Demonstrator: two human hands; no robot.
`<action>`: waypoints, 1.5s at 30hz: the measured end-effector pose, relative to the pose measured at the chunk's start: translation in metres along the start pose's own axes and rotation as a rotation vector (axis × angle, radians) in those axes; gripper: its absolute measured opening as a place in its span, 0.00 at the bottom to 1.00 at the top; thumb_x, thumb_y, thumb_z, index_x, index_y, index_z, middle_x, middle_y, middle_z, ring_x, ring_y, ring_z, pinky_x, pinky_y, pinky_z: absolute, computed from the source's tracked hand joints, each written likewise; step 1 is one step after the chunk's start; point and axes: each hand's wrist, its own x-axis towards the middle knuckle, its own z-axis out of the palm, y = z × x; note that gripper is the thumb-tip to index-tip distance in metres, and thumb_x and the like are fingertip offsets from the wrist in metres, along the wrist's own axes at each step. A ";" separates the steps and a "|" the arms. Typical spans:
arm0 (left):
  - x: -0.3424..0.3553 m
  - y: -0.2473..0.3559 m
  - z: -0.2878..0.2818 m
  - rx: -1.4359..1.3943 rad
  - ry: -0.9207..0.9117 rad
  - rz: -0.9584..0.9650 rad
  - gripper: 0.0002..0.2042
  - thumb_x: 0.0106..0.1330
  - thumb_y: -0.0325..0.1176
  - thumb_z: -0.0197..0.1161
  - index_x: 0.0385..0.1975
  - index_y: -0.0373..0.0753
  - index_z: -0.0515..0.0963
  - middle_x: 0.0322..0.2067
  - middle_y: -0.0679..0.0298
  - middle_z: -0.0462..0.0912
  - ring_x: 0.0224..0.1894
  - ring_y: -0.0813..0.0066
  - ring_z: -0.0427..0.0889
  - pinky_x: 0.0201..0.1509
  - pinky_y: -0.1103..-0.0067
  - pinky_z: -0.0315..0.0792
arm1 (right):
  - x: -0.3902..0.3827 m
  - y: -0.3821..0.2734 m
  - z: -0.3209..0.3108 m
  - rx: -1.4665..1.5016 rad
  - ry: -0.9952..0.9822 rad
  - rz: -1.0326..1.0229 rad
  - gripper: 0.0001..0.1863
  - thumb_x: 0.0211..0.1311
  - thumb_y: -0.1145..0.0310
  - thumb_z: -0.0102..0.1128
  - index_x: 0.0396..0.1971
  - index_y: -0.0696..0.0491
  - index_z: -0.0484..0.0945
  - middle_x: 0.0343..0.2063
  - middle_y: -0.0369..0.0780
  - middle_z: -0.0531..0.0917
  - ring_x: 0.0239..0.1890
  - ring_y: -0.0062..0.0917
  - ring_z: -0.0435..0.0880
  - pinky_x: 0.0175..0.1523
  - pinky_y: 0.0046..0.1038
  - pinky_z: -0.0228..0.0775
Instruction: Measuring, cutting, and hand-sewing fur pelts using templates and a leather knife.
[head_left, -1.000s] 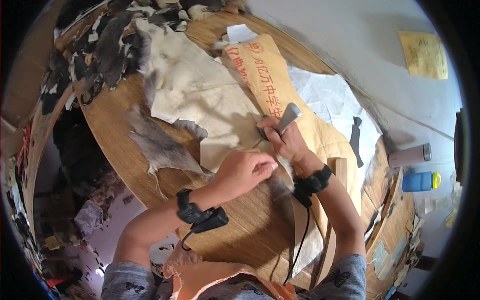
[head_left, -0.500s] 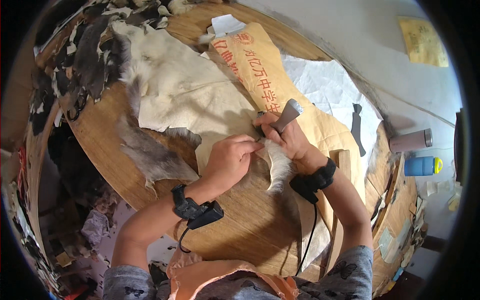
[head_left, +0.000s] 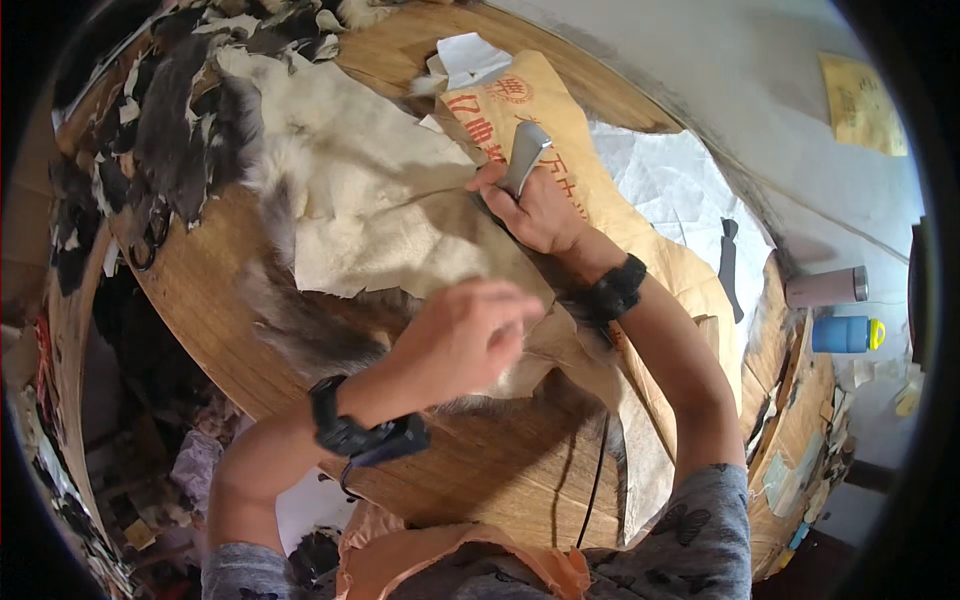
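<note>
Gripping a silver-grey metal-handled tool (head_left: 527, 155), the right hand (head_left: 540, 212) sits closed at the right-hand margin of a pale fur pelt (head_left: 360, 200), skin side up, where the pelt meets a printed brown paper sack (head_left: 640, 250). The tool's flared handle end slants up and away from the body, toward the tabletop's far edge; its working end is hidden beneath the fist.

The pelt's long axis runs aslant over the wooden tabletop (head_left: 510, 475), from the far left corner toward the middle of the near edge, so most of the skin lies beyond the left hand (head_left: 465, 335) and to the left of the right one. The left hand is over the near part of the pelt, closer to the near edge than the right. Its fingers look bent and narrowly spaced, but they are blurred; whether they pinch anything or touch the skin cannot be told.

Grey fur (head_left: 300, 315) shows along the pelt's near left side. Black-handled scissors (head_left: 148, 245) lie by the tabletop's left edge, well apart from both hands, with dark fur scraps (head_left: 185, 130) beyond them, toward the far left corner.
</note>
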 end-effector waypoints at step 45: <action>0.037 -0.069 -0.166 -0.921 0.302 -0.259 0.06 0.60 0.27 0.59 0.35 0.35 0.76 0.34 0.64 0.80 0.35 0.79 0.78 0.40 0.83 0.73 | 0.102 0.125 0.038 -0.468 -0.065 -0.030 0.13 0.56 0.62 0.47 0.28 0.55 0.75 0.22 0.50 0.77 0.26 0.44 0.76 0.31 0.39 0.68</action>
